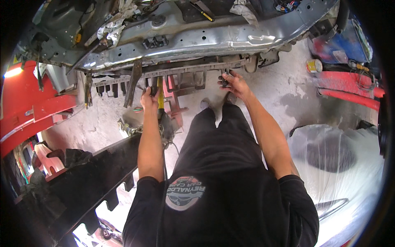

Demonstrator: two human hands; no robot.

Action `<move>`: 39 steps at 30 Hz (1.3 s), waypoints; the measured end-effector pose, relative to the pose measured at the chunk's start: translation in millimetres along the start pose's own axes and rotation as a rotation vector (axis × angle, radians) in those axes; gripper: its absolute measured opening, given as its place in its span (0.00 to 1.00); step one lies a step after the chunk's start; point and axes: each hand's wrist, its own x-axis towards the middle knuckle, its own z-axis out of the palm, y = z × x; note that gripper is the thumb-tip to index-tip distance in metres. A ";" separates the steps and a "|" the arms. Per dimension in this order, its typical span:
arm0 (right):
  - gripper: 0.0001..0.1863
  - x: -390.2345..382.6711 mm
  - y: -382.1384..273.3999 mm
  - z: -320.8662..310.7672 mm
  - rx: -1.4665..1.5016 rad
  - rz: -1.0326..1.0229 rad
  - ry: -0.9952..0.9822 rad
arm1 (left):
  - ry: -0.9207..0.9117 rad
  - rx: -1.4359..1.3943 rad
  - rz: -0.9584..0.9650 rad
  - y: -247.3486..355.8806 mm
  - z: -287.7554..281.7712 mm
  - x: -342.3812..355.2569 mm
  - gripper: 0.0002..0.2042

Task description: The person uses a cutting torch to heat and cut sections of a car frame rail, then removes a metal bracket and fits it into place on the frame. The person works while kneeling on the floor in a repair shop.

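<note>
A long, dark slotted bracket strip [181, 68] with hanging tabs and loops runs beneath the grey metal body panel [197, 39] of a vehicle. My left hand [149, 100] is closed around one dark hanging tab of the strip. Farther right, my right hand [236, 85] is closed with fingers and thumb on a small dark piece [224, 80] by the strip's right part. Whether that piece is joined to the strip cannot be told. Left of my left hand, a flat dark bar [133, 83] hangs at a slant from the panel.
A long black beam [98, 164] crosses the lower left. Red metal equipment [35, 103] stands at the left, and a red frame [349, 86] lies at the right near a can [314, 66]. Clear plastic sheeting [333, 160] covers something rounded. A yellow-handled tool [207, 15] rests above the panel.
</note>
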 end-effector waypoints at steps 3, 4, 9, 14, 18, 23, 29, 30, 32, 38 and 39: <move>0.40 -3.8 -1.2 3.3 -0.010 -0.003 0.032 | -0.026 -0.027 -0.018 -3.4 -6.3 -1.2 0.17; 0.34 -5.9 -0.3 4.0 -0.008 -0.013 0.033 | -0.040 -0.031 -0.022 -4.1 -8.5 -1.4 0.18; 0.30 -12.5 9.7 5.6 -0.006 0.045 0.092 | 0.002 -0.041 -0.047 -8.0 -20.4 -5.6 0.19; 0.35 -13.8 24.3 6.2 0.025 0.046 0.088 | 0.024 -0.038 -0.048 -6.5 -32.6 -5.6 0.20; 0.42 -7.8 31.2 -2.3 0.033 0.025 0.054 | 0.022 -0.058 -0.068 -5.9 -37.0 -1.5 0.19; 0.46 -15.7 37.2 -9.2 0.040 -0.001 0.010 | -0.009 -0.085 -0.086 -2.9 -34.7 -7.8 0.18; 0.31 -33.8 40.1 -9.7 0.018 -0.010 0.055 | -0.031 -0.019 -0.132 -3.5 -29.3 -20.7 0.16; 0.31 -35.6 40.8 -11.4 0.021 -0.018 0.057 | -0.027 0.000 -0.135 -4.7 -28.6 -22.2 0.15; 0.31 -38.5 41.7 -15.1 0.030 -0.035 0.063 | -0.020 0.037 -0.153 -6.3 -27.0 -25.3 0.14; 0.49 -53.5 44.0 -18.4 0.072 -0.092 0.072 | -0.058 0.106 -0.206 -6.8 -29.7 -30.2 0.11; 0.49 -56.8 46.0 -18.8 0.073 -0.099 0.071 | -0.045 0.111 -0.209 -6.5 -32.6 -30.0 0.11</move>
